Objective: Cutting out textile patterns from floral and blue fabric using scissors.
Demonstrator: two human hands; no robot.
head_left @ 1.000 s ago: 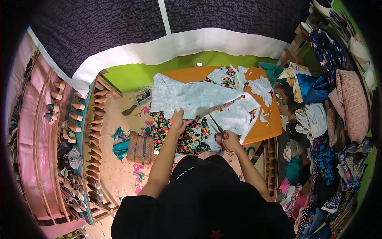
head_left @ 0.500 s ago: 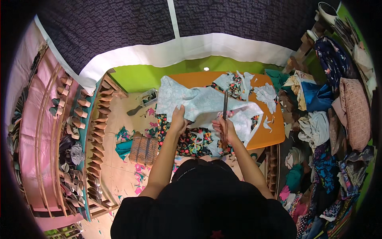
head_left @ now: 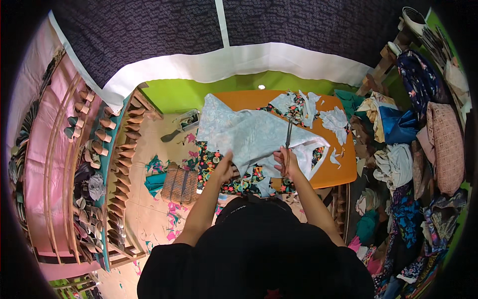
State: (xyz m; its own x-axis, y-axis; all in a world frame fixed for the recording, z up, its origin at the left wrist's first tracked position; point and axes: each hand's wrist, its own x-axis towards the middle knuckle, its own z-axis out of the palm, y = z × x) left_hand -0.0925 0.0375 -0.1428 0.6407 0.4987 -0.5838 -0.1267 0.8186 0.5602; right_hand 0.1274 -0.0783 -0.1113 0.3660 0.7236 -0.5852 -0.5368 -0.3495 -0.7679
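**Soft Blue Cloth and Long Scissors on the Orange Desk**

Head view: A person looks down at an orange desk (head_left: 338,172). A big piece of light blue cloth (head_left: 249,137) lies spread over the middle of it, on top of a dark flowery cloth (head_left: 224,172) that peeks out at the near edge.

The left hand (head_left: 225,168) rests on the near edge of the blue cloth. Its fingers look curled down onto the cloth, but it is too small to tell if they pinch it or just press it flat.

The right hand (head_left: 288,162) is closed around the handles of long scissors (head_left: 288,137). The blades point away from the person and lie over the blue cloth. Whether the blades are open or shut cannot be told.

The blue cloth looks thin, light and floppy. It would likely fold, slide and bunch up easily, so it seems best held flat near the edge, close beside the scissors.

White cloth scraps (head_left: 333,119) lie at the far right of the desk. A heap of folded clothes (head_left: 398,144) sits to the right. A woven basket (head_left: 179,183) stands on the floor to the left, near wooden racks (head_left: 99,164).
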